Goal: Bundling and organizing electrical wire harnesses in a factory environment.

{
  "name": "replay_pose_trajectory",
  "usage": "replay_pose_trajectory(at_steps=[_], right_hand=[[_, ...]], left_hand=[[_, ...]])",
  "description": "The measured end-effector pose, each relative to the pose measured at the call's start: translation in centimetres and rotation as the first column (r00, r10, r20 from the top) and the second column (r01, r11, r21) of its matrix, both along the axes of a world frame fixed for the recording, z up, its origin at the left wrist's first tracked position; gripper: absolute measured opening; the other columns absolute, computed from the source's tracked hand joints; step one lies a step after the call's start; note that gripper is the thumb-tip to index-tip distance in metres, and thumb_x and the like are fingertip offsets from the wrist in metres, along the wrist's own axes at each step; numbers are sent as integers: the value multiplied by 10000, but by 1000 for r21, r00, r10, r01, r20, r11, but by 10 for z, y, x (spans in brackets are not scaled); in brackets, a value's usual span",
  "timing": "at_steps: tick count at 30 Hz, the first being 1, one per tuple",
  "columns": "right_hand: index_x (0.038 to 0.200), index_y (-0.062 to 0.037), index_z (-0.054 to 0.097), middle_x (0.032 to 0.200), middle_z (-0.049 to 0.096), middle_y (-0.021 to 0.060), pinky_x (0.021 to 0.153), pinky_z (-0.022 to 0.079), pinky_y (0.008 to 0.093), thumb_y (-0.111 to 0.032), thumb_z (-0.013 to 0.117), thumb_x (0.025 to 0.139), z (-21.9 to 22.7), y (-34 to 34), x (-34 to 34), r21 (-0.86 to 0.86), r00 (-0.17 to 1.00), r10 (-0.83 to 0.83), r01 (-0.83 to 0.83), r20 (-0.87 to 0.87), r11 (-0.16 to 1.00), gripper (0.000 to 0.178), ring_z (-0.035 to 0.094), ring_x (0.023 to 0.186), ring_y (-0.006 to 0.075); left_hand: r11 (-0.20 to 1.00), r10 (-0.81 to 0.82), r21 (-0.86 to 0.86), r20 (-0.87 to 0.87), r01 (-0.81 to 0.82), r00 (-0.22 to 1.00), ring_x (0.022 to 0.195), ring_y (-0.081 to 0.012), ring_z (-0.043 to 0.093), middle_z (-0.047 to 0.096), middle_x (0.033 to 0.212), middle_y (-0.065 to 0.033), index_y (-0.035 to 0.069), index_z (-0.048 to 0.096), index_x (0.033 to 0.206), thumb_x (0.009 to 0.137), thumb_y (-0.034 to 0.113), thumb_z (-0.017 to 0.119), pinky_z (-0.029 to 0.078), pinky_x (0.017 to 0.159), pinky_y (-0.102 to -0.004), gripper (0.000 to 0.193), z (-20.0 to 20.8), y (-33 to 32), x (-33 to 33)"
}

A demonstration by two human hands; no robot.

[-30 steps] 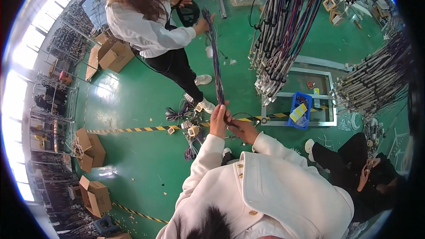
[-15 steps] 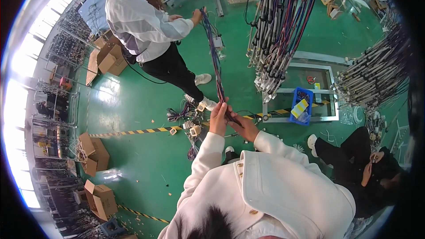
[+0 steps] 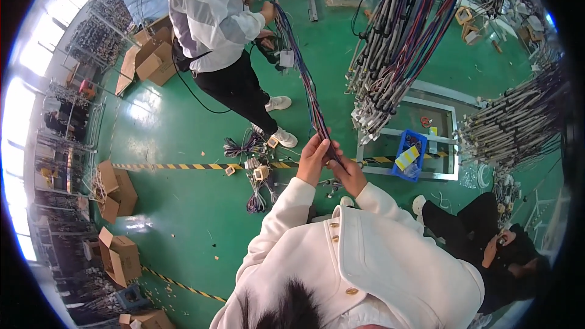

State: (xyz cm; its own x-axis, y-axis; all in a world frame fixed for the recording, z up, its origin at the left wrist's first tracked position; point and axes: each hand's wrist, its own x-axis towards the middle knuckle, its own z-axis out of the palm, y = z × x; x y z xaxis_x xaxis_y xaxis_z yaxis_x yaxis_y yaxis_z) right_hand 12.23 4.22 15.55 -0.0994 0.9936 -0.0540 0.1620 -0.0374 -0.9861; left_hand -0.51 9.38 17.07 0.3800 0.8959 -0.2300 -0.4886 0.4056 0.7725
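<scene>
A long bundle of thin dark, blue and reddish wires [image 3: 306, 79] stretches between me and a person in a white jacket [image 3: 207, 18]. My left hand [image 3: 312, 159] is closed round its near end. Just right of it, my right hand [image 3: 347, 174] also grips the bundle, its fingers close against the left ones. The far end is held up in the other person's hand [image 3: 268, 12]. A white tag-like piece [image 3: 286, 58] hangs beside the wires near that end. My palms hide part of the near end.
Thick wire harnesses [image 3: 390, 55] hang ahead to the right, with another hanging bundle [image 3: 518, 122] farther right. A blue bin [image 3: 407, 157] sits by a metal frame [image 3: 454, 173]. Coiled cables [image 3: 255, 198] lie on the green floor. A seated person in black [image 3: 475, 225] is at right; cardboard boxes [image 3: 119, 256] stand left.
My hands have shifted slightly right and now sit closer together on the bundle. The other person's lower hand has moved down, away from the wires. The view has shifted a little.
</scene>
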Motion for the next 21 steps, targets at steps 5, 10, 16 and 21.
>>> replay_pose_trajectory(at_steps=[5,10,16,21], right_hand=[[1017,-22,519,607,496,40,487,366,265,-252,474,886,2,-2,3,12,998,-57,57,-10,998,268,460,532,113],[1112,-41,500,620,457,-31,442,313,210,-238,473,891,9,-5,-2,-34,978,-147,144,-148,989,297,409,511,55],[1105,-58,511,645,458,-55,414,248,188,-277,468,903,2,-4,2,-126,974,-143,122,-177,985,301,350,495,19],[1066,-57,523,628,436,-67,407,215,175,-269,461,909,11,-6,-4,-208,961,-180,136,-208,969,271,326,480,7]], left_hand=[[1000,13,4,78,-13,997,812,-158,594,578,966,-76,52,429,1139,900,168,464,490,675,-247,268,11,-5,9],[992,-16,123,103,3,995,954,-186,563,560,1039,-85,54,369,1222,895,176,473,469,733,-250,364,3,-10,12],[989,10,148,107,-26,994,860,-117,531,581,1017,-77,34,375,1183,915,211,433,438,751,-241,326,6,-21,16],[989,21,140,112,-37,993,793,-109,545,586,956,-63,46,384,1136,928,203,392,468,661,-225,261,-2,-25,16]])
